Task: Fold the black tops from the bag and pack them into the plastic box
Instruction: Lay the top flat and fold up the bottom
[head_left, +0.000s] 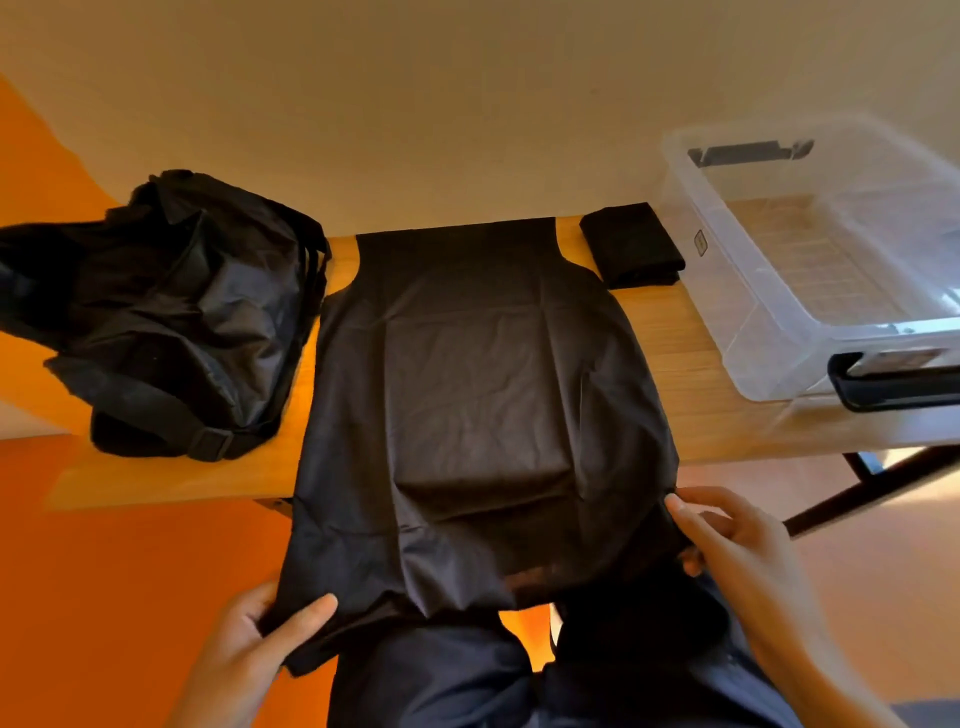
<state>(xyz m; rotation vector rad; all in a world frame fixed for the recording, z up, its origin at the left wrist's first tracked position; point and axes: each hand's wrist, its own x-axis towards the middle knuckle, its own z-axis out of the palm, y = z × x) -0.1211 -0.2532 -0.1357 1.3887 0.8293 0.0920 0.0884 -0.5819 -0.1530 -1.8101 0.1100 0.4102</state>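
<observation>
Wooden tabletop (691, 364): black top (483, 374) runs far-to-near, hem overhanging near edge; left hand (260, 631) and right hand (737, 540) each pinch 1 hem corner.

A plain indoor room, perhaps a home: wooden table (675, 374) against cream wall (415, 104), orange floor (130, 571).

Box (810, 291) right, bag (171, 317) left.
</observation>
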